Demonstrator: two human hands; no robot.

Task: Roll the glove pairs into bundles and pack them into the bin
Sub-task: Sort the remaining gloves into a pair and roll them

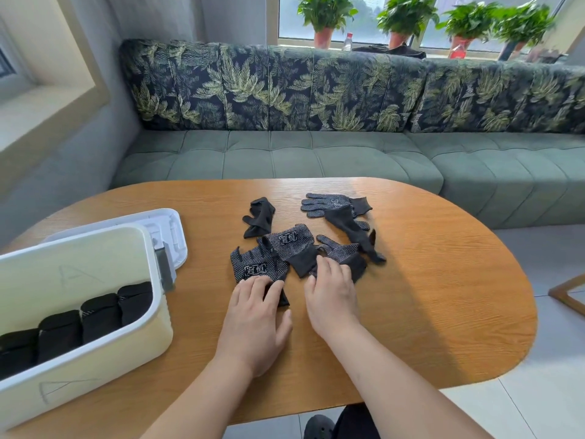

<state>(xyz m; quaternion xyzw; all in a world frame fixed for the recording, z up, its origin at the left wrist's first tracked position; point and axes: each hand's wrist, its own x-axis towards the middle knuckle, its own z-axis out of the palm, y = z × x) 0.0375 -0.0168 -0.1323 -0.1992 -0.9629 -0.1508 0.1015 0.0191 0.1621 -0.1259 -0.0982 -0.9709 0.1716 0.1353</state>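
While my left hand [256, 315] presses flat on one dotted glove [253, 267], right hand [330, 296] on the neighbouring glove [345, 253], grip unclear, I'd stack cuffs squarely, then roll tight.

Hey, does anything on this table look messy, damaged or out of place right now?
Nothing looks damaged or spilled. The loose gloves lie jumbled and overlapping mid-table, and one crumpled glove lies bunched up at the heap's far left edge. The bundles in the bin stand in a tidy row.
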